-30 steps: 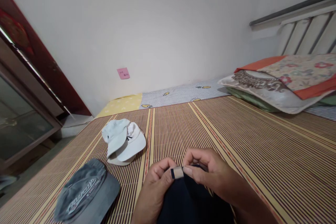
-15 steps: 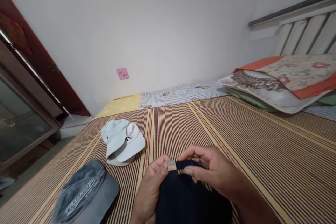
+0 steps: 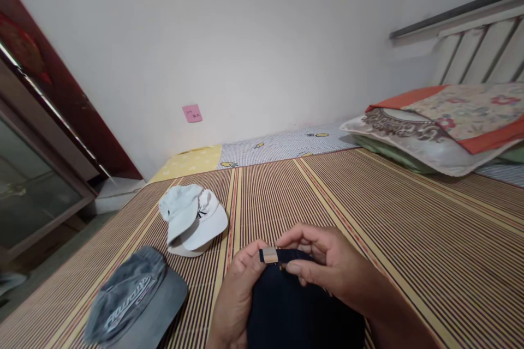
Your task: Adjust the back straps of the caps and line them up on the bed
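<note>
A dark navy cap [image 3: 303, 311] lies low in the middle of the view, its back strap turned upward. On that strap sits a shiny metal buckle [image 3: 269, 255]. My left hand [image 3: 239, 289] is closed on the cap at the buckle's left end, thumb in front. My right hand [image 3: 327, 259] pinches the strap just right of the buckle between thumb and fingers. The cap's lower part runs out of the frame. To the left rests a grey cap [image 3: 137, 297] with white lettering.
Two pale caps, a light blue-grey one [image 3: 183, 210] and a white one [image 3: 210, 221], overlap on the striped bamboo mat [image 3: 270, 196]. Pillows [image 3: 450, 155] lie at the right by the radiator [image 3: 483, 49]. A pink note [image 3: 192, 113] is on the wall.
The buckle sits slightly higher and farther right, and a bit of dark strap now shows at its left end. Both hands keep their grip.
</note>
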The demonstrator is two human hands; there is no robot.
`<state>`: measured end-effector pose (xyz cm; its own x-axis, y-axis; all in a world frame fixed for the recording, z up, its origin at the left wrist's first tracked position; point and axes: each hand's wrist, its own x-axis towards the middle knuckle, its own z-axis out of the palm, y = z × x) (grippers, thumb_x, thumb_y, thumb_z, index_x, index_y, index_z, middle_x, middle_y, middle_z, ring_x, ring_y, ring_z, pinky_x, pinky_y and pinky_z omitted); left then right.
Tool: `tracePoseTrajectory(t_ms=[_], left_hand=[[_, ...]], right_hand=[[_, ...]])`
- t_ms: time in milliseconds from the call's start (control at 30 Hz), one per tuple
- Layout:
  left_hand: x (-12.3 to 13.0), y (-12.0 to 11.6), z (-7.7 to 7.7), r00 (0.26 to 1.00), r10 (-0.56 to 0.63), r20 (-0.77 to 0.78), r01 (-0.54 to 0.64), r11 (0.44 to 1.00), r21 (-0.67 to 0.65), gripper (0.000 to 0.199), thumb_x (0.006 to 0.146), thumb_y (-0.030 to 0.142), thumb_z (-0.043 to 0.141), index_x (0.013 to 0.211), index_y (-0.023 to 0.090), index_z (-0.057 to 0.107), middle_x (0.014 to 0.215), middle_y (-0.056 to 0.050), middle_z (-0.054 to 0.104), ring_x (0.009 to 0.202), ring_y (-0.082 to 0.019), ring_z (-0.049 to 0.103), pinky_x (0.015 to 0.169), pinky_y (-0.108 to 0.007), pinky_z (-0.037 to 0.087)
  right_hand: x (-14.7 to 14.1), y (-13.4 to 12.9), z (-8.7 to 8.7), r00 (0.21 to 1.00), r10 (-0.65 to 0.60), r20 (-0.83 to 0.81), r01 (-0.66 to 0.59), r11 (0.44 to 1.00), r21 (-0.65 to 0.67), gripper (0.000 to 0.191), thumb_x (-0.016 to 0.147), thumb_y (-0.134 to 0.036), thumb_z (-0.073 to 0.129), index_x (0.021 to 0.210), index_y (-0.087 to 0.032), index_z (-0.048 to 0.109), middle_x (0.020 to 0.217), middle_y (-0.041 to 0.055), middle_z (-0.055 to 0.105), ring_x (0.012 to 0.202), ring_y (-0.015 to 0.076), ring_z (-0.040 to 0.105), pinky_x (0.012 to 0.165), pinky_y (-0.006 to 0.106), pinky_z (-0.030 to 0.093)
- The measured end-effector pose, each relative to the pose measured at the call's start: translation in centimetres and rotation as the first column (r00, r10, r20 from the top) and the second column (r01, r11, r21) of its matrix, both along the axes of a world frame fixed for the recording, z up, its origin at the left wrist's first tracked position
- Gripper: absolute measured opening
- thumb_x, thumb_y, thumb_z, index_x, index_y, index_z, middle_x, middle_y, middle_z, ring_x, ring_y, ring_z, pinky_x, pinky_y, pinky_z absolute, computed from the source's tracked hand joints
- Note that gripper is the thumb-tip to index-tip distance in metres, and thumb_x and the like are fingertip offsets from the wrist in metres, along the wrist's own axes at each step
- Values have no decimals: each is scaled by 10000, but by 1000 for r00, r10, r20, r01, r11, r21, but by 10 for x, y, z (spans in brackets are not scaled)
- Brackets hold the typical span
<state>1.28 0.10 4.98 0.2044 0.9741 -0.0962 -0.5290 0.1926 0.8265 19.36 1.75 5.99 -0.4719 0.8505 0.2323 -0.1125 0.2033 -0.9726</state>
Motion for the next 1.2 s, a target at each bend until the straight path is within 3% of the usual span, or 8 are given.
tracePoseTrajectory(t_ms=[167, 400, 600, 767, 867, 1033, 1200], left_hand=[[-1, 1, -3, 1000, 8, 11, -8, 1000, -6, 357, 661, 395, 910, 688, 150, 652, 578, 36, 597, 544, -61, 499, 534, -141, 353], [1, 1, -3, 1000, -15, 21, 15, 1000, -22, 356, 661, 393, 907, 686, 147, 651, 606, 27, 600, 538, -60, 500, 535, -141, 351], [-1, 3, -9, 1000, -21, 13, 21, 1000, 4, 361, 648, 421, 909, 709, 157, 670, 612, 29, 587, 572, -72, 495, 568, -149, 369], [-2, 5, -10, 999, -18, -37, 19, 1000, 20, 399, 622, 426, 922, 667, 148, 639, 593, 47, 523, 553, -59, 431, 520, -147, 307], [-1, 5, -8, 999, 17, -35, -17, 1000, 18, 390, 619, 421, 925, 668, 146, 652, 595, 41, 548, 552, -59, 453, 528, -148, 324], [-5, 9, -7, 997, 71, -43, -73, 996, -48, 457, 503, 465, 964, 657, 145, 676, 578, 35, 574, 525, -68, 469, 535, -172, 358], [-3, 7, -4, 997, 55, -48, -57, 998, -37, 408, 571, 460, 939, 676, 166, 676, 537, 47, 564, 525, -82, 498, 551, -179, 387]], right_hand=[[5, 3, 1, 996, -52, 69, 49, 998, 39, 291, 835, -210, 756, 1117, -256, 700, 1059, 16, 744, 1031, 180, 689, 917, 299, 521], [13, 9, -5, 982, -120, 146, 104, 988, 113, 154, 856, -195, 719, 994, -255, 753, 896, -16, 742, 842, 135, 675, 750, 241, 491], [5, 5, -4, 996, -76, 57, 71, 994, 78, 163, 843, -178, 731, 988, -249, 751, 906, -16, 745, 859, 128, 683, 761, 227, 500], [-1, 5, -2, 996, -81, 30, 79, 994, 72, 179, 822, -134, 726, 962, -243, 750, 862, -21, 743, 832, 123, 689, 740, 219, 503], [0, 4, 0, 996, -75, 43, 72, 996, 59, 179, 824, -167, 736, 984, -246, 748, 915, -6, 759, 886, 143, 704, 800, 247, 520], [7, 6, 1, 999, -32, 37, 32, 999, -9, 365, 787, -241, 789, 1143, -247, 712, 1112, 41, 754, 1074, 207, 696, 963, 338, 515], [13, 12, -3, 999, -17, 51, 20, 999, -43, 269, 821, -284, 765, 1075, -208, 722, 1025, 54, 753, 982, 199, 707, 900, 341, 533]])
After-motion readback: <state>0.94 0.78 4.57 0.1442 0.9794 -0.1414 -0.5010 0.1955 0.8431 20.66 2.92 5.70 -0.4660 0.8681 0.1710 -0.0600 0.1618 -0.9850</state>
